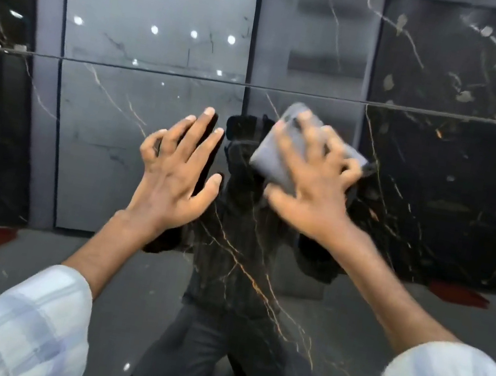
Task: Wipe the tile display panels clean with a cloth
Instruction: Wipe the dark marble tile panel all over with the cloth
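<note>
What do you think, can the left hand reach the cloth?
Probably yes: the left hand is open beside the cloth, only bare panel between them, though the right hand grips it.

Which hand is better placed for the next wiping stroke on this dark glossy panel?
Right. The right hand holds the grey cloth against the panel, fingers spread over it. The left hand is bare, fingers splayed, holding nothing.
</note>
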Demonstrator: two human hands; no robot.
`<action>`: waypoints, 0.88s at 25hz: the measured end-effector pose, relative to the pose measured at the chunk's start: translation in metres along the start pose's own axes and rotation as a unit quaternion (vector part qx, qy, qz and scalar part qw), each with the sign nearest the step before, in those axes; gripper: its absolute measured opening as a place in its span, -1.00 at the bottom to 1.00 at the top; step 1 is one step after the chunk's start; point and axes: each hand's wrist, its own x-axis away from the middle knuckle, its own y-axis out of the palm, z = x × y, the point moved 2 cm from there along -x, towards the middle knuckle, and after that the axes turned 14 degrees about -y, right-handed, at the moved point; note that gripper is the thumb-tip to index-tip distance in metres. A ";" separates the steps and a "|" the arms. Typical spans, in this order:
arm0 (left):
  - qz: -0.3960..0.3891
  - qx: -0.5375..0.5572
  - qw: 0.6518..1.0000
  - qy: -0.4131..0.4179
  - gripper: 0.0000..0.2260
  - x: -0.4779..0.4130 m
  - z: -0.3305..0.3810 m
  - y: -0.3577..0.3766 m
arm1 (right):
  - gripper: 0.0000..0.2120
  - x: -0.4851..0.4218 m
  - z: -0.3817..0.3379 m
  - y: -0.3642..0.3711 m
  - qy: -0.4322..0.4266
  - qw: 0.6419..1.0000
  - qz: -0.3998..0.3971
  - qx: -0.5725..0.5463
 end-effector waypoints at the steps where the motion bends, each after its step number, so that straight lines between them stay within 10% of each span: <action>1: 0.000 -0.024 1.000 0.005 -0.38 -0.007 0.001 0.005 | -0.20 0.004 -0.005 0.003 -0.095 0.995 -0.027 -0.020; 5: 0.023 -0.092 0.995 0.015 -0.34 0.000 -0.001 0.023 | -0.30 -0.018 0.035 -0.017 -0.229 0.973 0.001 -0.014; 9: 0.029 -0.081 0.996 0.012 -0.35 -0.001 -0.001 0.022 | -0.26 -0.057 0.032 -0.021 0.042 0.995 0.085 -0.041; 14: 0.038 -0.072 0.996 0.022 -0.37 0.001 -0.004 0.022 | -0.33 -0.062 0.021 -0.011 -0.262 0.961 -0.063 -0.062; 19: 0.027 -0.064 0.997 0.017 -0.37 0.000 -0.001 0.024 | -0.36 -0.047 0.083 -0.035 0.185 0.975 0.124 -0.008; 22: 0.014 -0.056 0.998 0.010 -0.37 0.000 0.004 0.021 | -0.31 -0.006 0.036 -0.012 0.001 0.996 0.073 0.050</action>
